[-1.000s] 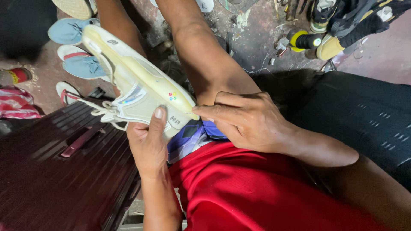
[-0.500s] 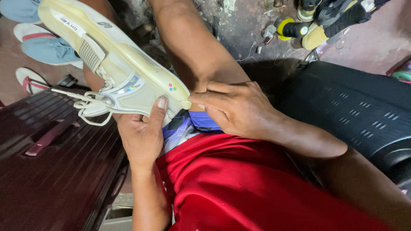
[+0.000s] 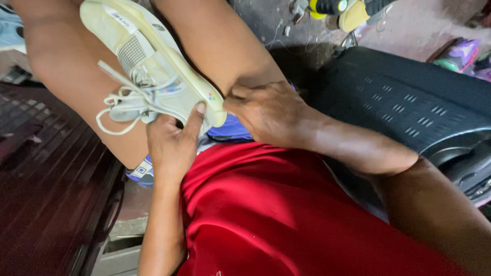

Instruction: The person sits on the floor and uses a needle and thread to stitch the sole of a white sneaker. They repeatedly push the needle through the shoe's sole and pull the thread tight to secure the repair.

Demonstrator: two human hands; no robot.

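A pale cream sneaker (image 3: 153, 61) with loose white laces lies tilted across my lap, sole edge facing right. My left hand (image 3: 171, 145) grips it from below at the toe end, thumb pressed on the upper. My right hand (image 3: 268, 112) has its fingers curled at the toe tip of the sole, touching it beside my right thigh. Whether the right hand pinches something small is hidden by the fingers. I wear a red shirt (image 3: 286, 214) and blue-purple shorts (image 3: 230, 132).
A dark maroon slatted case (image 3: 46, 194) lies at the left. A black ribbed case (image 3: 409, 102) sits at the right. On the concrete floor beyond are a yellow-black tool (image 3: 337, 9) and a purple shoe (image 3: 458, 53).
The view has moved closer and shifted; the sneaker now sits higher between my knees. My right hand has curled tighter at the toe tip. The left hand keeps its hold.
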